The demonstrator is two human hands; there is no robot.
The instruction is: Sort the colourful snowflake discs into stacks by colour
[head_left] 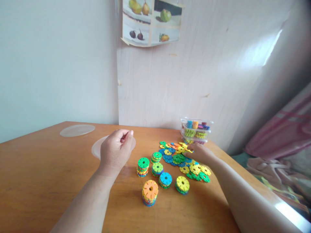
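Observation:
My left hand (118,147) is closed in a loose fist above a round translucent mat (96,149); whether anything is inside it is hidden. At the right, my right hand (198,152) reaches over a spread pile of flat notched plastic discs (178,158) in blue, green, yellow and orange. Its fingertips are closed at a yellow notched disc (189,149), tilted at the pile's back edge. Between my arms stand several short disc stacks, among them an orange-topped stack (150,191), a blue-topped stack (165,179), a yellow-topped stack (182,184) and a green-topped stack (143,165).
Clear plastic boxes (196,129) with colourful pieces stand at the table's back right. A second round mat (77,130) lies at the back left of the wooden table (48,174). Fruit pictures (152,22) hang on the wall. Pink fabric (282,129) is beyond the right edge.

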